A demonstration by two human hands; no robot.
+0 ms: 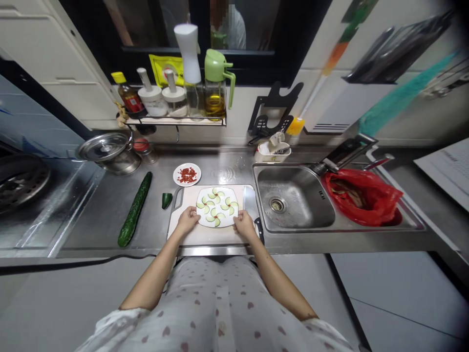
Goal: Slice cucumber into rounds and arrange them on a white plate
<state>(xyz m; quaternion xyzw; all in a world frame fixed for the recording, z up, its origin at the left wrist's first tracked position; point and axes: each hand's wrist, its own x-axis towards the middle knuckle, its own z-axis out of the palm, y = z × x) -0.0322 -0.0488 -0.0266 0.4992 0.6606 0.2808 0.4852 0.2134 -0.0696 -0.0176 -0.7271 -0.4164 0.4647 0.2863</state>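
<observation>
A white square plate [203,221] with several cucumber slices [216,205] arranged in fan shapes sits on a white cutting board [212,235]. My left hand [187,220] grips the plate's near left corner, fingers curled on its edge. My right hand [244,225] grips the near right corner the same way. A cleaver [250,200] lies on the board's right side, its black handle beside my right hand.
A whole cucumber [135,210] and a cut cucumber end [166,200] lie left of the board. A small dish of red chili [187,174] stands behind it. The sink [293,205] is to the right, with a red bag [361,195] beyond. A lidded pot [108,151] sits at left.
</observation>
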